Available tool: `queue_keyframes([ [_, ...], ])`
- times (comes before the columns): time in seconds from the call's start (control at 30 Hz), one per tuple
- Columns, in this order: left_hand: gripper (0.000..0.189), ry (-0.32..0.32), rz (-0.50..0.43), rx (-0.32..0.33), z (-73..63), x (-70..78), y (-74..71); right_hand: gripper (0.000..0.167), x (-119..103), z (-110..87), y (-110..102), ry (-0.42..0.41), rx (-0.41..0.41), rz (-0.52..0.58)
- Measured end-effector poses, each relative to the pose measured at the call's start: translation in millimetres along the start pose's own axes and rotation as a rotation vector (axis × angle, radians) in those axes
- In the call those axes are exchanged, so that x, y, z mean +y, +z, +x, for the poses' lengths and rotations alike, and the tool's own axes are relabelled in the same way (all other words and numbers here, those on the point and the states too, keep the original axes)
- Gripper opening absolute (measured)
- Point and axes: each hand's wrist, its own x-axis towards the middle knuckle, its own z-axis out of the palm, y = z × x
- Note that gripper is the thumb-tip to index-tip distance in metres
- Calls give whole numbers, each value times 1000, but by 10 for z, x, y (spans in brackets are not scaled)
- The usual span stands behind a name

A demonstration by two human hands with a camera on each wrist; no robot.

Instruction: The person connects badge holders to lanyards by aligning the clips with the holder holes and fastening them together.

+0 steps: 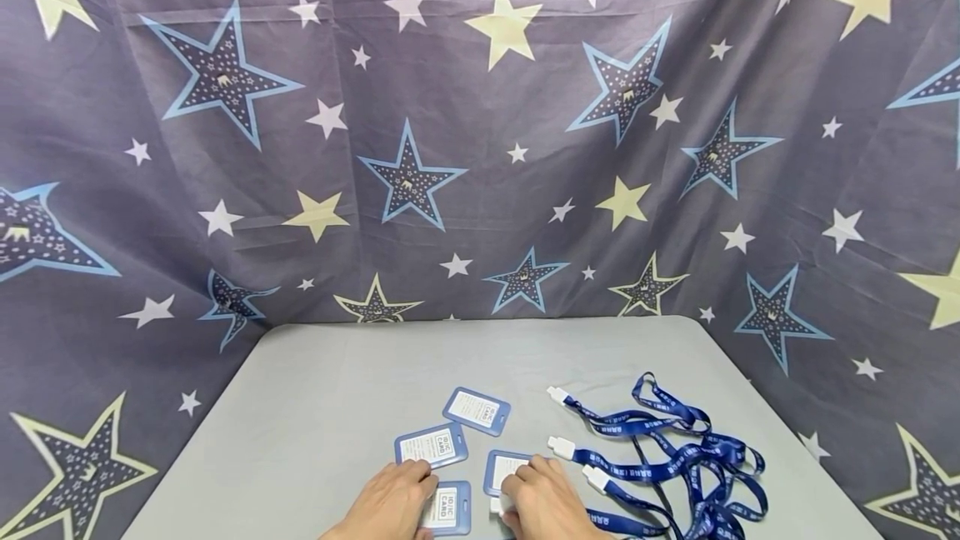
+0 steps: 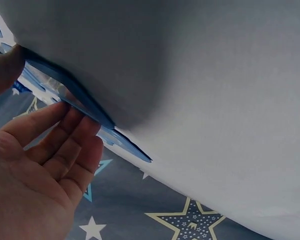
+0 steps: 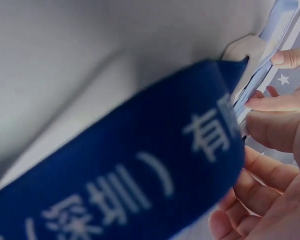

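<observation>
Left hand (image 1: 390,502): fingers clamped on a blue-framed plastic card holder (image 1: 448,510), over near grey tabletop (image 1: 300,448). Right hand (image 1: 546,500): fingers pinched on printed blue fabric lanyard (image 3: 140,175) by white clip (image 1: 497,507). Slot (image 1: 466,508) best kept uncovered. Way crowded by second blue-framed holder (image 1: 506,462) beside right hand; tangled blue lanyards (image 1: 672,470) strewn right.

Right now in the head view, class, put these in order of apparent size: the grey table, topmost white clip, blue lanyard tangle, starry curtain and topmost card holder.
Largest to smallest:
1. Starry curtain
2. Grey table
3. Blue lanyard tangle
4. Topmost card holder
5. Topmost white clip
</observation>
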Motion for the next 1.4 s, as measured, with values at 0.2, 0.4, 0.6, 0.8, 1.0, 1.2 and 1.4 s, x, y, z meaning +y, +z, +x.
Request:
queue_keyframes([
  [0.2,52,-6,-11,-16,14,9,11,26,-35,37,17,12,-15,15],
  [0.4,52,0,-9,3,9,12,14,23,-65,68,40,19,-44,8],
  [0.6,50,15,-1,26,12,10,20,21,-83,98,66,21,-59,8],
  [0.8,49,22,4,40,12,11,18,21,-109,134,76,20,-55,7],
  [1.0,49,25,8,49,16,17,22,21,-129,161,99,13,-54,-19],
  [1.2,50,24,13,45,20,21,23,21,-146,185,106,24,-79,-22],
  [1.4,50,20,17,34,16,20,8,21,-159,209,113,32,-91,-30],
])
